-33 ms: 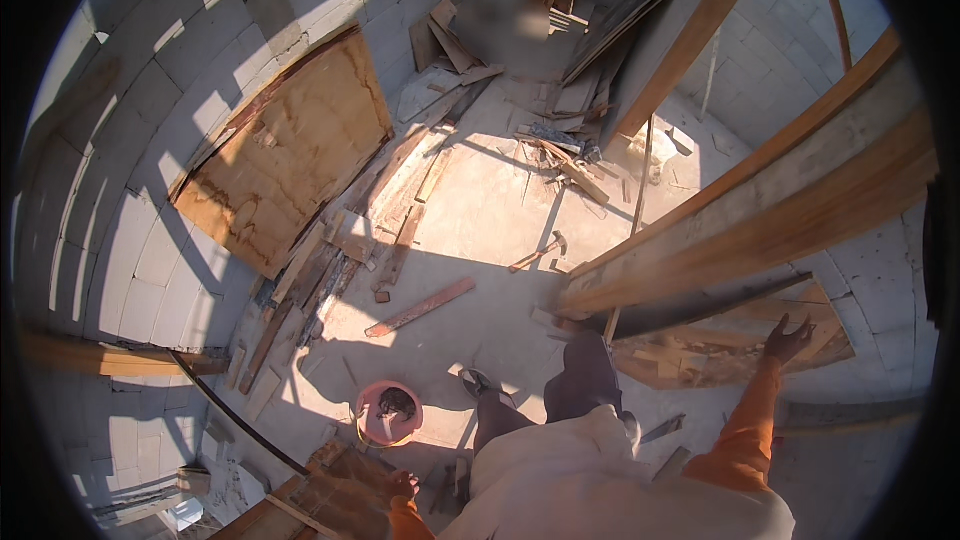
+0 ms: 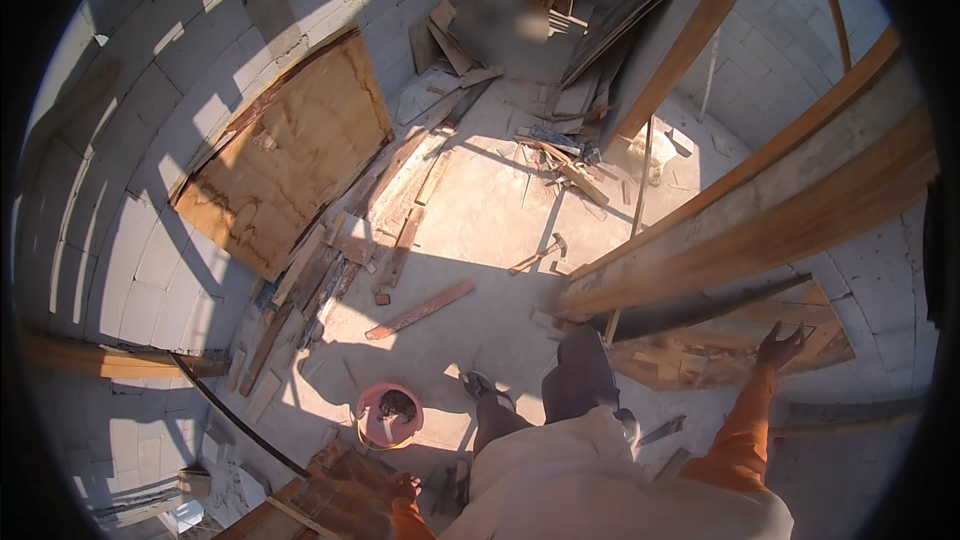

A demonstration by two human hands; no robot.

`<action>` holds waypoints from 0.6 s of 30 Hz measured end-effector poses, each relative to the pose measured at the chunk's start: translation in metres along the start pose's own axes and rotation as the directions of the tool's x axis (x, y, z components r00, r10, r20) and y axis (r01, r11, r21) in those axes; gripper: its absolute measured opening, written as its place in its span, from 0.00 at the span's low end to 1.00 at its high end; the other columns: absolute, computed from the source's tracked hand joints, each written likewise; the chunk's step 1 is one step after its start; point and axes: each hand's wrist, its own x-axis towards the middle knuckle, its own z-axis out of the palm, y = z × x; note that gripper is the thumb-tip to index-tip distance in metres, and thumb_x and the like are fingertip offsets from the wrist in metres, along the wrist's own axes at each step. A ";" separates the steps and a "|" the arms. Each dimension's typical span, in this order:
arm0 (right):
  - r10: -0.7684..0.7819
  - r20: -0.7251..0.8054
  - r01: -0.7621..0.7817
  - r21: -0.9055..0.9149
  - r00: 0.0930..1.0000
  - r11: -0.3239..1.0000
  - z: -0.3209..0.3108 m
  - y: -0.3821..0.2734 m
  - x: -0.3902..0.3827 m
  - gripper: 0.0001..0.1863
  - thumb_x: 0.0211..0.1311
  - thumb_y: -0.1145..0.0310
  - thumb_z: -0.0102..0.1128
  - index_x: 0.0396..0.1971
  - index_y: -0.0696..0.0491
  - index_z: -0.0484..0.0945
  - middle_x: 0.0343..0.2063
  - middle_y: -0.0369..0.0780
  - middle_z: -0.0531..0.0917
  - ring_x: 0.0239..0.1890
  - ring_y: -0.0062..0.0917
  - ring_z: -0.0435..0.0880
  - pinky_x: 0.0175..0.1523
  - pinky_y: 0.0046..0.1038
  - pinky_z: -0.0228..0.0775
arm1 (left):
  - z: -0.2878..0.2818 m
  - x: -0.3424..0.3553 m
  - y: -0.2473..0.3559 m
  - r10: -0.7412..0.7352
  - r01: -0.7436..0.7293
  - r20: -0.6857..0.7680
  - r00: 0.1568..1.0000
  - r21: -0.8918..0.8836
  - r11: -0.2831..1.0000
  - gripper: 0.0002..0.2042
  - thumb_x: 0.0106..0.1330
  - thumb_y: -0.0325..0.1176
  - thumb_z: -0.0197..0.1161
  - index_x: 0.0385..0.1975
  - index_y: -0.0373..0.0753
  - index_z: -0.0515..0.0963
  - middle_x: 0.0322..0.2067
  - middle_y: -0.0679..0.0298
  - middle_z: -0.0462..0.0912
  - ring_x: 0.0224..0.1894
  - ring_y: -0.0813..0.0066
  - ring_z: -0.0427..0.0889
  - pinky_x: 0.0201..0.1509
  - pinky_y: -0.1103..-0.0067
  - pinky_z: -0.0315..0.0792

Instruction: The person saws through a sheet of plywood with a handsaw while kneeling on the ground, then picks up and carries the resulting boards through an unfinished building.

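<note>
My right hand [image 2: 782,346] is stretched out to the right at the end of an orange sleeve, its fingers apart and slightly bent, with nothing in them. Behind it in the view lies a stained plywood panel [image 2: 700,352] by the block wall; I cannot tell whether the hand touches it. Low on the left, my left hand [image 2: 406,486] is beside a brown wooden board [image 2: 345,488]. Its fingers are small and partly merge with the wood, so their grip is unclear. A pink bucket [image 2: 366,426] with dark contents stands on the floor between the board and my feet.
A claw hammer [image 2: 537,255] and a reddish plank [image 2: 420,309] lie on the floor ahead. Loose timber [image 2: 325,270] lines the left wall below a large plywood sheet [image 2: 290,155]. A long wooden beam [image 2: 760,220] slants across the right. Scrap wood [image 2: 570,165] is piled farther off.
My right hand has shifted very slightly to the left and its fingers have changed their bend a little. Nothing else has visibly moved.
</note>
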 end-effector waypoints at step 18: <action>-0.110 0.974 -0.103 0.091 -0.200 0.990 0.130 -0.155 -0.308 0.32 0.63 0.45 0.68 0.57 0.56 0.82 0.54 0.53 0.85 0.58 0.44 0.84 0.66 0.39 0.72 | 0.174 0.009 0.156 0.250 -0.257 0.222 0.942 0.002 0.966 0.13 0.64 0.31 0.66 0.47 0.35 0.83 0.38 0.59 0.88 0.39 0.65 0.90 0.37 0.69 0.82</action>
